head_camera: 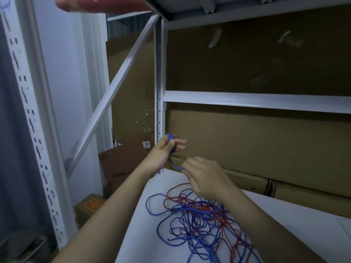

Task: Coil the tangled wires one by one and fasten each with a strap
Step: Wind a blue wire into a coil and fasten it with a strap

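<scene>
A tangle of blue and red wires lies on the white shelf surface below my hands. My left hand is raised above the shelf's back left corner and holds a small coil of blue wire looped over its fingers. A strand of the same blue wire runs down from the coil to my right hand, which pinches it just right of and below the left hand. From there the wire drops into the tangle. No strap shows in the view.
Large cardboard boxes stand along the back of the shelf. A white metal upright and a diagonal brace rise at the left. More boxes sit on the floor left of the shelf. A shelf beam crosses above.
</scene>
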A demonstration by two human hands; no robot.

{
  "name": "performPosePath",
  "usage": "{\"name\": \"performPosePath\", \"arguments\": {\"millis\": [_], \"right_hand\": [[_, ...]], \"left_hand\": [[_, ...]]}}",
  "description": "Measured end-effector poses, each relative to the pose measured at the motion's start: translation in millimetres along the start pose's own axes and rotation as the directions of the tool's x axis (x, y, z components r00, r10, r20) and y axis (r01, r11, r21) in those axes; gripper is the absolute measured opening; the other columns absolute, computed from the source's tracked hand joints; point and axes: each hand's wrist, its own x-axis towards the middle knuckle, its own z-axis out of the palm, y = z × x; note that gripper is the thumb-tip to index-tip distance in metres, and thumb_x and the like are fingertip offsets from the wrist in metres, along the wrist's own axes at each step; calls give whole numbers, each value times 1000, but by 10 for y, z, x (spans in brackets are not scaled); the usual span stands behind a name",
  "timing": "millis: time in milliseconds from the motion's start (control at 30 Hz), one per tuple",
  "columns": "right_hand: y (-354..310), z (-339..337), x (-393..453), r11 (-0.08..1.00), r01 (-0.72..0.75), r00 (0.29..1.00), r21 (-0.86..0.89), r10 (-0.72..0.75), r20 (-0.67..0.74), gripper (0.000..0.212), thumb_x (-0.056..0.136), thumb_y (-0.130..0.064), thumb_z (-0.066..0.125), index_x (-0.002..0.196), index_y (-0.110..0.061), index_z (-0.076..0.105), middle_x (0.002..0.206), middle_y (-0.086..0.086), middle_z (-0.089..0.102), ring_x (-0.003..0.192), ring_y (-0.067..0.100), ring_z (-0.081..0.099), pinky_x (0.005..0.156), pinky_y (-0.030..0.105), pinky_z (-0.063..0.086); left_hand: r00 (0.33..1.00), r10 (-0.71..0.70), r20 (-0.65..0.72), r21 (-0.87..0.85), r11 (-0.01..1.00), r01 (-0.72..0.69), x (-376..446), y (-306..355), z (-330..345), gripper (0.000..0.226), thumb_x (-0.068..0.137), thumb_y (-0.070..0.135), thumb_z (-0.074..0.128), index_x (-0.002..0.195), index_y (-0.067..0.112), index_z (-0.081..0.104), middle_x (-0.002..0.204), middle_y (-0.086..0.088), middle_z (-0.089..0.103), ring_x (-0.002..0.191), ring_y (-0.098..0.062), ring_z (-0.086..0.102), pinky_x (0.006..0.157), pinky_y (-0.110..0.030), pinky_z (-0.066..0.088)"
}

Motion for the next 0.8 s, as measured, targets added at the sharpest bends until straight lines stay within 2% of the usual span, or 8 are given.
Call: {"name": "performPosePath", "arguments": {"millis": [167, 300, 367, 467, 567, 667, 733, 800], "right_hand": [[123, -46, -45, 998, 55, 988, 7, -54, -145, 24, 94, -22, 44, 98, -13, 66, 96, -4, 46, 75, 16, 46, 49, 25, 34], [253, -100, -31, 955, -146, 967, 259, 193, -168, 17, 92, -23, 52, 94, -15, 67, 82, 1, 48, 63, 20, 49, 48, 32, 42], [313, -144, 7, 838, -292, 922, 462, 375, -99, 9, 88, -25, 58, 83, -24, 65, 79, -8, 49, 64, 12, 50, 56, 31, 44], [364, -160, 94, 622, -405, 839, 670, 545, 1, 28, 81, -9, 70, 69, -34, 64, 74, -11, 51, 68, -1, 50, 64, 15, 37], [283, -56, 115, 389, -478, 760, 788, 633, 148, 26, 82, 2, 67, 74, -23, 69, 73, -9, 61, 69, -7, 55, 68, 8, 39], [145, 131, 87, 122, -513, 665, 850, 683, 303, 17, 89, -5, 61, 85, -17, 73, 76, -8, 71, 78, 3, 63, 80, 19, 49], [58, 227, 51, 114, -577, 635, 809, 685, 357, 19, 96, -13, 54, 104, -15, 71, 76, 7, 69, 73, 6, 60, 71, 16, 47], [-36, 292, -35, 176, -685, 618, 707, 654, 436, 28, 102, -21, 43, 120, -17, 63, 62, 13, 55, 53, 3, 48, 52, 13, 38]], "left_hand": [[990, -58, 126, 175, 984, 35, -135, -165, 77, 26, 103, 20, 36, 122, 15, 54, 102, 10, 66, 96, -1, 61, 83, -12, 45], [972, -60, 229, 19, 998, 57, -244, -131, 244, 32, 105, 17, 29, 102, 7, 60, 82, 3, 70, 77, -8, 64, 72, -15, 46], [961, -54, 270, -44, 997, 68, -286, -104, 287, 35, 105, 21, 28, 100, 5, 59, 78, -5, 71, 70, -14, 63, 68, -18, 45], [954, -38, 297, -123, 989, 78, -340, -80, 295, 38, 95, 28, 30, 97, 2, 58, 71, -5, 68, 62, -14, 58, 65, -19, 44], [952, -45, 304, -188, 976, 106, -393, -78, 265, 29, 97, 26, 37, 94, 2, 55, 63, -1, 61, 59, -11, 51, 62, -17, 42], [970, -24, 243, -302, 948, 100, -409, -59, 242, 26, 97, 22, 40, 91, 2, 55, 60, 2, 56, 58, -10, 47, 62, -16, 41], [991, -19, 130, -396, 915, 69, -358, -30, 239, 26, 100, 18, 38, 94, 0, 55, 60, 2, 56, 58, -9, 48, 61, -16, 42], [999, -33, -7, -460, 887, 26, -285, 8, 204, 29, 103, 15, 31, 102, -2, 55, 62, 3, 61, 57, -6, 53, 61, -15, 44]]}}
